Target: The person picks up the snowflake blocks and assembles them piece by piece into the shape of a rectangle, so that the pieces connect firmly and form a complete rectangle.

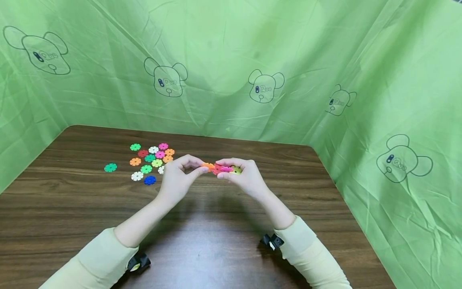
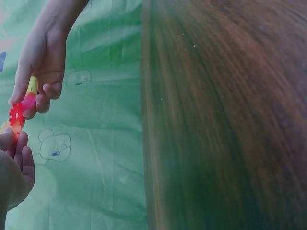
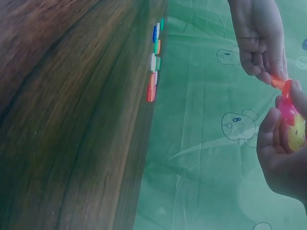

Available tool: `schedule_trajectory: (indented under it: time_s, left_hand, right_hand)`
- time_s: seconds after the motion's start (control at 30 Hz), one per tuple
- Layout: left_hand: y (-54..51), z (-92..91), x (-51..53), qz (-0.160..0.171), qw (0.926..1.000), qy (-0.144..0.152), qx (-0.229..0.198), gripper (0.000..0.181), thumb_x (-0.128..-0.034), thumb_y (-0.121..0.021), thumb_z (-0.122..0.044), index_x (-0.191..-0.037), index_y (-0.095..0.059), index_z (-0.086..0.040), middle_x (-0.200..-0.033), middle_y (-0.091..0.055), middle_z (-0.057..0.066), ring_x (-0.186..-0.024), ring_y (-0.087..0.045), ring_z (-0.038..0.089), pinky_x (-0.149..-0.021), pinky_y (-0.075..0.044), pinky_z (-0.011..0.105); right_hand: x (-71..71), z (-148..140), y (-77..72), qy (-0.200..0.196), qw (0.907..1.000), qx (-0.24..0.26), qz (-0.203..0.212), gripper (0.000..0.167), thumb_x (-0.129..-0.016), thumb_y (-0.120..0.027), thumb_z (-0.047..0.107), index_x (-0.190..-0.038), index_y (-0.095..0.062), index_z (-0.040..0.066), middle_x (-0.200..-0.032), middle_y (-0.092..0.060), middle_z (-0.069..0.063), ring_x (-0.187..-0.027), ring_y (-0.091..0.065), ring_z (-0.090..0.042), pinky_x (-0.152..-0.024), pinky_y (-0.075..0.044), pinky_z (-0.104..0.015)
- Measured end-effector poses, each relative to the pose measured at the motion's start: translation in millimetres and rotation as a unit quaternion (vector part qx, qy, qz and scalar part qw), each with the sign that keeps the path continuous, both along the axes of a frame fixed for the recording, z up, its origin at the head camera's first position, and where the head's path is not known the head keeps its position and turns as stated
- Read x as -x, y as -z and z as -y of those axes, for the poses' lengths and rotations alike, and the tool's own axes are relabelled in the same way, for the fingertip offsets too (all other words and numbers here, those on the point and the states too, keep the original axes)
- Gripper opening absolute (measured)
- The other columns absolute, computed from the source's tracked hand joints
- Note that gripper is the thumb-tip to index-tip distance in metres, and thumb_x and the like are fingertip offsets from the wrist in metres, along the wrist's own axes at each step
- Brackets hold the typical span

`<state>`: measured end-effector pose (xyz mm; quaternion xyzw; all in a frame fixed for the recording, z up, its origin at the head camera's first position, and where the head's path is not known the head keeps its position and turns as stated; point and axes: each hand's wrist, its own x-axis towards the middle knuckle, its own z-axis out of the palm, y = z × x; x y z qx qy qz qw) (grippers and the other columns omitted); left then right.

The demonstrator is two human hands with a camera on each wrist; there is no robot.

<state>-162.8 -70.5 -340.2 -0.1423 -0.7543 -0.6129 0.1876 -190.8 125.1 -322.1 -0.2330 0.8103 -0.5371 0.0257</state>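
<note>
In the head view, both hands meet above the table, holding a short row of joined notched plastic discs. My left hand [image 1: 175, 176] pinches the orange disc [image 1: 207, 165] at the row's left end between thumb and fingers. Thumb and fingers of my right hand [image 1: 249, 176] grip the rest: a red disc [image 1: 216, 169], a pink disc [image 1: 226, 169] and a yellow-green disc [image 1: 236, 169]. Fingers partly cover the discs. The right wrist view shows the yellow-green disc [image 3: 296, 135] in the right palm, below the pink disc [image 3: 288, 111].
Loose discs in several colours lie left of the hands, among them a blue disc [image 1: 149, 180], a white disc [image 1: 137, 176] and a green disc [image 1: 110, 167] set apart. A green curtain [image 1: 223, 48] with printed bear heads surrounds the brown wooden table [image 1: 202, 249].
</note>
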Motion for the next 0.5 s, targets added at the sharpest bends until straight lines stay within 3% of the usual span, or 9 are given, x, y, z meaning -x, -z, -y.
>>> schedule_trajectory:
  time_s: [0.07,0.2,0.33,0.5]
  left_hand:
    - [0.5,0.1,0.3,0.001,1.0,0.001,0.002,0.009,-0.0803,-0.073,-0.005,-0.084,-0.068,0.001,-0.079,-0.071,0.013,-0.069,-0.066,0.018,-0.064,-0.052,0.02]
    - [2.1,0.7,1.6,-0.003,0.9999,0.006,0.009,0.009,-0.0809,-0.073,-0.004,-0.086,-0.067,0.001,-0.08,-0.071,0.013,-0.07,-0.066,0.017,-0.066,-0.053,0.021]
    - [6.9,4.7,6.1,-0.013,0.9991,0.015,0.038,0.01,-0.0823,-0.072,-0.007,-0.089,-0.067,-0.001,-0.083,-0.072,0.011,-0.073,-0.067,0.018,-0.068,-0.053,0.021]
    - [20.2,22.9,21.8,-0.008,0.9966,0.031,0.076,0.014,-0.0834,-0.073,-0.016,-0.096,-0.068,-0.011,-0.092,-0.072,0.003,-0.081,-0.067,0.01,-0.073,-0.053,0.02]
  right_hand:
    - [0.5,-1,0.0,-0.008,0.9998,-0.011,-0.012,0.03,-0.079,-0.075,0.008,-0.108,-0.07,0.003,-0.098,-0.071,-0.011,-0.072,-0.064,-0.018,-0.061,-0.056,-0.031]
    - [8.2,-4,7.8,-0.026,0.9975,-0.042,-0.05,0.034,-0.08,-0.075,0.011,-0.113,-0.068,0.005,-0.109,-0.069,-0.008,-0.089,-0.063,-0.01,-0.073,-0.054,-0.028]
    - [18.4,-10,18.6,-0.043,0.9947,-0.06,-0.071,0.037,-0.081,-0.076,0.015,-0.117,-0.067,0.011,-0.114,-0.068,-0.004,-0.1,-0.062,-0.01,-0.08,-0.052,-0.026]
    - [23.3,-18,20.1,-0.042,0.9945,-0.066,-0.07,0.034,-0.08,-0.077,0.021,-0.114,-0.069,0.018,-0.107,-0.07,0.003,-0.09,-0.064,-0.009,-0.072,-0.051,-0.023]
